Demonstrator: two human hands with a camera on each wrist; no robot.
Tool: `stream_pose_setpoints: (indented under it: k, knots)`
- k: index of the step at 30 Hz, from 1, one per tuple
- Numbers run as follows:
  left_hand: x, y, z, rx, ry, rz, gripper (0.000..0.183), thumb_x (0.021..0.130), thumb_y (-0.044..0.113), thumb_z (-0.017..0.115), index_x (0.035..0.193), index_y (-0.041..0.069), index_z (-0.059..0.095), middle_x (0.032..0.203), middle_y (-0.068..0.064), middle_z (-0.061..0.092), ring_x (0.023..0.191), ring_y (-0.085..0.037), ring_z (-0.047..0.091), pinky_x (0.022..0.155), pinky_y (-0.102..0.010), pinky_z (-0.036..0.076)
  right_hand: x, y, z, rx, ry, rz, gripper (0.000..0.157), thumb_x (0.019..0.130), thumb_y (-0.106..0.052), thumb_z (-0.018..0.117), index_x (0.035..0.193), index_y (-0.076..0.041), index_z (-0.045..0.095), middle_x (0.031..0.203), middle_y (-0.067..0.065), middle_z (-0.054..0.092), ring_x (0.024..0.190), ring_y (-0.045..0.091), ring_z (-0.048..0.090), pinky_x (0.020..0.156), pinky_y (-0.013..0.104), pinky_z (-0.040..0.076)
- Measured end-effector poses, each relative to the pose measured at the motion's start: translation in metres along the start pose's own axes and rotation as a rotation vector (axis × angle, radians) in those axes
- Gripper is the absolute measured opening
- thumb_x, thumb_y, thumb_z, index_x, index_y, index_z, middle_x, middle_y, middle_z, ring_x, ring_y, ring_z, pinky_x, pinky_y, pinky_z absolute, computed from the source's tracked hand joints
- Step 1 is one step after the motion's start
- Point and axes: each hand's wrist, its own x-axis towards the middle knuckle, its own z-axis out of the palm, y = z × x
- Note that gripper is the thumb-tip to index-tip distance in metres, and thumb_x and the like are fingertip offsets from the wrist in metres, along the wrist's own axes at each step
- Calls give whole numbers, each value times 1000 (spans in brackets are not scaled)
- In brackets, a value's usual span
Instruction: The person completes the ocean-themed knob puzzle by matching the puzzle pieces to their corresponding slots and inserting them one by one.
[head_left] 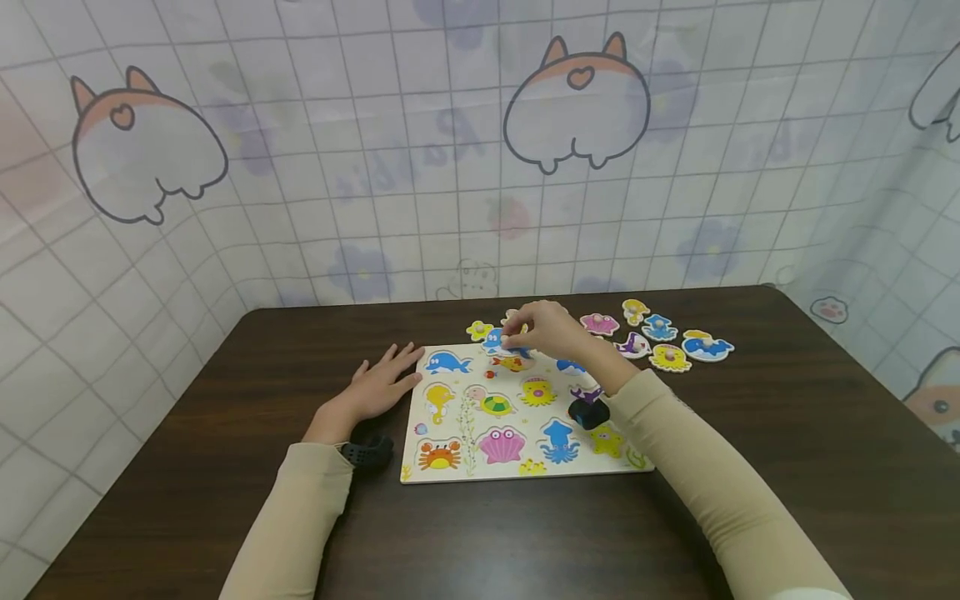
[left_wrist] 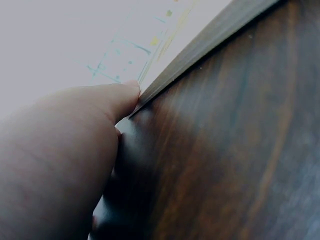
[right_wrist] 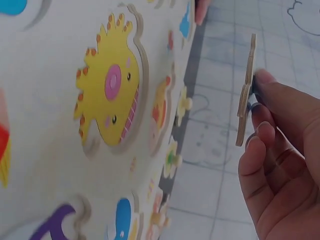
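Before me the dark, wood-grained tabletop (head_left: pixel 480 542) runs back to a pale, gridded backdrop (head_left: pixel 337 75) that also wraps round to my left and right. On it I see one corgi (head_left: pixel 150 158) at my left and another corgi (head_left: pixel 577 112) near the middle, both outlined in grey, with a faint strawberry (head_left: pixel 510 218), purplish flowers (head_left: pixel 362 273) and blurred lettering (head_left: pixel 378 171) between and below them; far right, I spot a pink paw print (head_left: pixel 829 310)

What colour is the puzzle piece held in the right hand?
The puzzle piece looks mainly blue; the head view shows it best.
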Motion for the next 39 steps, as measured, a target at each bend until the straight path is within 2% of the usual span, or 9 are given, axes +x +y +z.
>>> stream_pose_setpoints:
  k: [4, 6, 12, 20, 24, 30, 39]
  knots:
    - [0, 1, 0, 5, -4, -4, 63, 111, 39, 43, 165, 13, 24, 170, -15, 14, 156, -38, 2, 117, -70, -3, 3, -5, 8, 3, -9, -25, 13, 93, -19, 79, 100, -9, 81, 101, 2, 74, 80, 19, 55, 75, 33, 43]
    - [0, 2, 0, 9, -5, -3, 63, 111, 40, 42, 165, 12, 25, 170, -16, 14, 156, -39, 3, 116, -71, -3, 5, -7, 12, 32, -18, -23, 12, 93, -17, 78, 101, -7, 81, 101, 3, 74, 83, 19, 57, 71, 31, 47]
    - [0, 2, -1, 22, -1, -14, 62, 111, 39, 42, 165, 12, 26, 169, -15, 16, 156, -39, 4, 117, -71, -2, 15, -14, 23, 63, -36, 27, 14, 94, -16, 78, 105, -7, 80, 104, 4, 72, 90, 20, 61, 79, 30, 52]
    - [-1, 3, -2, 13, -4, -8, 62, 111, 41, 42, 165, 12, 26, 169, -16, 15, 156, -39, 4, 116, -71, -2, 28, -26, 40, 41, -108, 18, 14, 94, -18, 78, 104, -9, 81, 97, 0, 71, 95, 19, 57, 81, 30, 49]
    - [-1, 2, -2, 10, -8, -4, 62, 111, 41, 41, 165, 13, 25, 170, -15, 15, 156, -39, 4, 116, -71, -2, 33, -30, 46, 50, -132, 32, 13, 94, -18, 78, 104, -9, 80, 97, 0, 70, 90, 18, 58, 80, 28, 50]
    - [-1, 3, -2, 9, -5, -5, 62, 111, 39, 42, 165, 13, 26, 169, -15, 15, 156, -39, 3, 116, -71, -2, 40, -36, 53, 9, -135, 55, 13, 94, -20, 78, 102, -9, 79, 96, 1, 70, 88, 17, 58, 81, 30, 50]
    - [-1, 3, -2, 2, -8, 7, 63, 111, 41, 42, 165, 12, 26, 169, -16, 15, 155, -40, 4, 116, -72, -2, 52, -38, 62, 7, -150, 86, 14, 95, -20, 78, 102, -9, 78, 97, 1, 71, 90, 16, 61, 84, 30, 52]
